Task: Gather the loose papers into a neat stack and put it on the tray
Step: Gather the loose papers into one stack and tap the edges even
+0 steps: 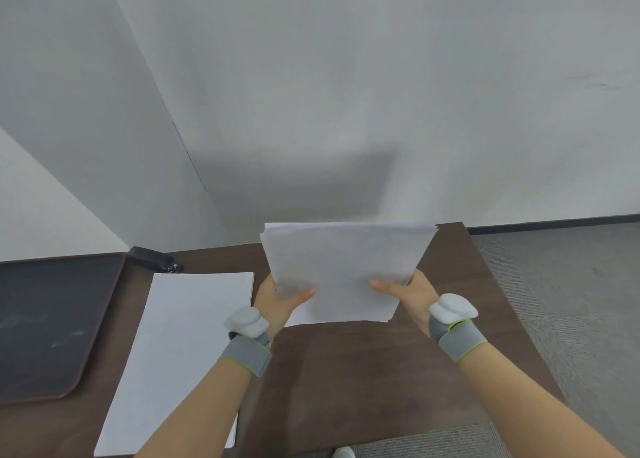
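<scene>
A sheaf of papers (pixel 343 270) is pinched at centre frame by the left hand (pixel 277 302) and right hand (pixel 412 298); uneven top edges (unsquared) could fan apart before the tray (pixel 52 319), lower left, is reached.

Papers (pixel 346 267): plain white
Worktop (pixel 363 371): dark brown — faint wood grain
Tray (pixel 45 319): black, brown rim
Stapler (pixel 152 259): black
Wrist straps (pixel 247 353): grey — green edging

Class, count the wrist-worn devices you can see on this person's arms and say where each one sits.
2. One white device sits on the left wrist above a grey strap; the other sits on the right wrist. None appears hidden.
</scene>
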A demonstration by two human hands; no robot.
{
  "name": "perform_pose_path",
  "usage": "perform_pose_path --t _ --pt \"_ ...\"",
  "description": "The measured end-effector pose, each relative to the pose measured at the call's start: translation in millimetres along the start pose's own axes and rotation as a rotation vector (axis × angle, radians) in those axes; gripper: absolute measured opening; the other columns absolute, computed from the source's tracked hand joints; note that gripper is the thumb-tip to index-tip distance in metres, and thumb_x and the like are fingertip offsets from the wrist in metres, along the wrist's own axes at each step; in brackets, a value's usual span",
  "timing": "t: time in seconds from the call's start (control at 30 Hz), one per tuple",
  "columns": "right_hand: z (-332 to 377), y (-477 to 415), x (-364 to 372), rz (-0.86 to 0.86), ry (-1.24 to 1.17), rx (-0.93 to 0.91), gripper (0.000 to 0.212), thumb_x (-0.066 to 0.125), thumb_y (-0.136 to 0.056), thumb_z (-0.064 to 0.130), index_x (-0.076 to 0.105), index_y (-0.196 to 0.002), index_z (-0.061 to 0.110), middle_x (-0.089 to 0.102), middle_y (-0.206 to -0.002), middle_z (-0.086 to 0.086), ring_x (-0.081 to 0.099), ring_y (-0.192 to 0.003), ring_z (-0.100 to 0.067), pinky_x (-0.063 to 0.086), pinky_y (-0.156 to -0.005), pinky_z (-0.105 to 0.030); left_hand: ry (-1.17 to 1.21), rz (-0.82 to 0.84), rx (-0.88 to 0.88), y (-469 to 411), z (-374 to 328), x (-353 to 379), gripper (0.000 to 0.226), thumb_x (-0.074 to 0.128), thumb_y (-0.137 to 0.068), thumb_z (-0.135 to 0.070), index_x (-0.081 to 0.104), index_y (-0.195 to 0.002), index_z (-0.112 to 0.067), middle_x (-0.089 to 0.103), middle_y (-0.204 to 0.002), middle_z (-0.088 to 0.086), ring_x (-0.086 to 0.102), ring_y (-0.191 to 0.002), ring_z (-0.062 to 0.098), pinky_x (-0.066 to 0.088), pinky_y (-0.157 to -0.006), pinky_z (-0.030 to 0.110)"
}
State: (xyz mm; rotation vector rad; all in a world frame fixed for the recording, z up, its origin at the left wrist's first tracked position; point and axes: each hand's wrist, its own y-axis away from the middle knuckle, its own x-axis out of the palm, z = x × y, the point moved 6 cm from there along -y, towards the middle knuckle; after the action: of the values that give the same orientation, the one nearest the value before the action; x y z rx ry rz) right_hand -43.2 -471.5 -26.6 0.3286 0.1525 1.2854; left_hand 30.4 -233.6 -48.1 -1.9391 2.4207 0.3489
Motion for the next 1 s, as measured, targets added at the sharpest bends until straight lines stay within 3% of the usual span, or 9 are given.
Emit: perform_pose_path --t 0.07,0.17,0.37,0.5,0.6,0.7,0.83,0.93,1.0 --pt "-3 -1 2 -0.013 0.034 0.007 0.033 0.076 -0.071 0.004 0.068 -0.101 0.016 0.072 -0.104 -0.008 0.069 -0.093 -0.018 0.055 -0.079 -0.026 -0.018 0.037 -0.025 -2 2 5 0.037 0.076 -0.076 -0.013 0.06 -0.106 -0.029 0.068 -0.093 -0.024 0.065 -0.086 -0.011 0.049 -0.07 0.002" --pt "0 -2 4 -0.051 0.046 0.008 0.023 0.073 -0.076 0.006 0.068 -0.094 0.02 0.072 -0.097 -0.003 0.069 -0.083 -0.008 0.056 -0.067 -0.015 -0.047 0.059 -0.041 -5 -2 4 0.039 0.065 -0.086 -0.014 0.056 -0.124 -0.016 0.066 -0.116 -0.001 0.061 -0.106 0.016 0.046 -0.092 0.028" --pt "11 -12 33 -0.048 0.045 0.036 0.018 0.072 -0.078 0.009 0.066 -0.092 0.019 0.071 -0.088 0.004 0.069 -0.071 -0.003 0.054 -0.055 -0.012 -0.108 0.035 -0.072 -17 -17 -29 0.04 0.064 -0.086 -0.011 0.052 -0.125 -0.015 0.06 -0.117 0.0 0.056 -0.107 0.02 0.045 -0.097 0.038" --pt "10 -22 77 -0.023 0.072 0.075 0.024 0.07 -0.081 0.011 0.059 -0.101 0.019 0.067 -0.088 0.007 0.065 -0.074 -0.005 0.053 -0.054 -0.012 -0.255 -0.034 -0.089 -26 -14 -75 0.022 0.062 -0.087 -0.011 0.049 -0.101 -0.022 0.059 -0.102 0.0 0.055 -0.094 0.022 0.045 -0.081 0.033" --pt "-2 -27 116 -0.015 0.061 0.147 0.025 0.064 -0.087 0.021 0.059 -0.11 0.015 0.067 -0.092 0.003 0.064 -0.074 -0.006 0.051 -0.055 -0.013 -0.381 -0.075 -0.149 -26 0 -114 0.016 0.062 -0.087 -0.016 0.05 -0.097 -0.018 0.056 -0.087 -0.006 0.054 -0.086 0.022 0.039 -0.062 0.025" --pt "-21 -27 154 0.018 0.137 0.223 0.031 0.06 -0.089 0.022 0.058 -0.118 0.009 0.067 -0.102 -0.005 0.065 -0.077 -0.014 0.052 -0.069 -0.024 -0.458 -0.087 -0.262 -21 23 -150 0.026 0.062 -0.087 -0.017 0.054 -0.111 -0.008 0.06 -0.102 0.005 0.058 -0.097 0.029 0.041 -0.076 0.029" --pt "-50 -25 199 0.089 0.366 0.351 0.038 0.059 -0.09 0.021 0.057 -0.123 0.003 0.063 -0.125 -0.016 0.063 -0.108 -0.031 0.047 -0.098 -0.038 -0.55 -0.045 -0.456 -8 56 -195 0.041 0.054 -0.092 -0.024 0.05 -0.127 -0.002 0.058 -0.128 0.017 0.056 -0.113 0.036 0.045 -0.097 0.039" --pt "-62 -22 222 0.146 0.77 0.461 0.051 0.052 -0.09 0.04 0.051 -0.131 0.011 0.055 -0.136 -0.008 0.051 -0.126 -0.027 0.037 -0.109 -0.036 -0.695 0.009 -0.565 1 75 -221 0.044 0.049 -0.094 -0.031 0.051 -0.129 -0.004 0.055 -0.134 0.016 0.054 -0.119 0.035 0.042 -0.105 0.044" --pt "-66 -20 230 0.138 0.938 0.505 0.054 0.042 -0.094 0.045 0.043 -0.137 0.014 0.046 -0.144 -0.004 0.039 -0.135 -0.025 0.03 -0.113 -0.033 -0.751 -0.029 -0.613 6 82 -233 0.037 0.052 -0.091 -0.03 0.058 -0.117 -0.005 0.055 -0.13 0.017 0.056 -0.115 0.036 0.044 -0.102 0.044"
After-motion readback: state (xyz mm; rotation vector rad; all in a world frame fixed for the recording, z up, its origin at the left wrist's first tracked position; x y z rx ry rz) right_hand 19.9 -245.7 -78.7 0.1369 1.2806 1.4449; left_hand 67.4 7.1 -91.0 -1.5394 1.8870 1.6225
